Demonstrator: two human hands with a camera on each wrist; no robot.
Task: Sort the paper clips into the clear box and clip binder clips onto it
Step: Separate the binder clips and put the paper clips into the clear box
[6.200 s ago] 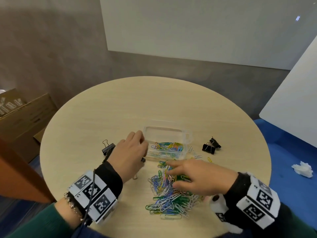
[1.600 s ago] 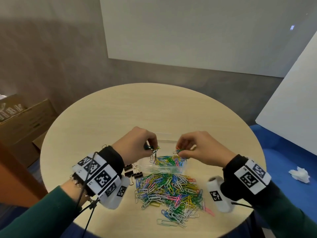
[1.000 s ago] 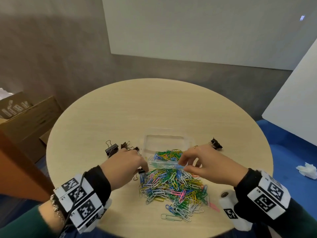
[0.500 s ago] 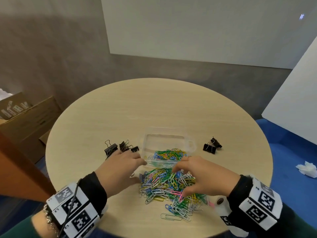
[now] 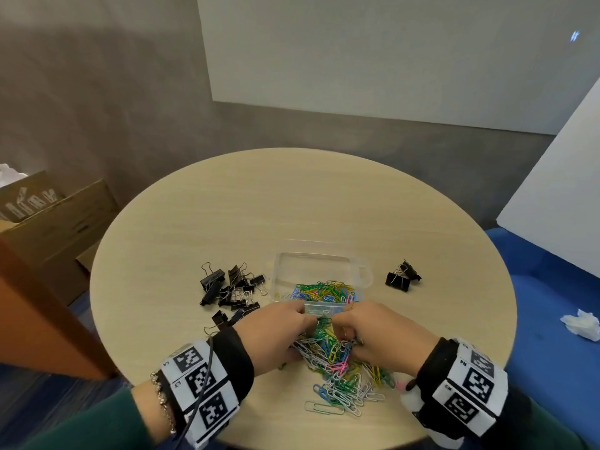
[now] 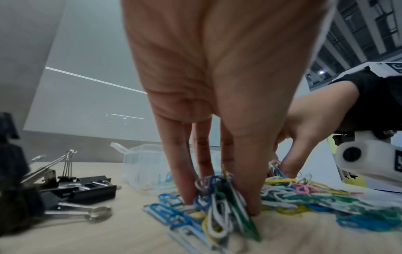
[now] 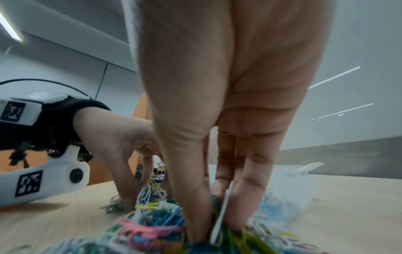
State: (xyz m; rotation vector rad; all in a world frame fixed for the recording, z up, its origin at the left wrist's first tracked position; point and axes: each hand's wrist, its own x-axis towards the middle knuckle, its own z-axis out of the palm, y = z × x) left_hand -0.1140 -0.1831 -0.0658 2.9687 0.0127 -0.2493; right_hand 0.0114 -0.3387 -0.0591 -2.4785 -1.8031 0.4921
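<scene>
Since half a second ago, our left hand [image 5: 276, 336] and right hand [image 5: 380, 336] have closed inward, apparently pinching bunches from the paper clips [image 5: 337, 368] pile.

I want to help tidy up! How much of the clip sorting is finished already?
Some is done: the clear box already holds some colored paper clips. Right now the left hand and right hand are pinching clips from the big pile on the table. Most of that pile remains, and the black binder clips aren't clipped on yet.
</scene>
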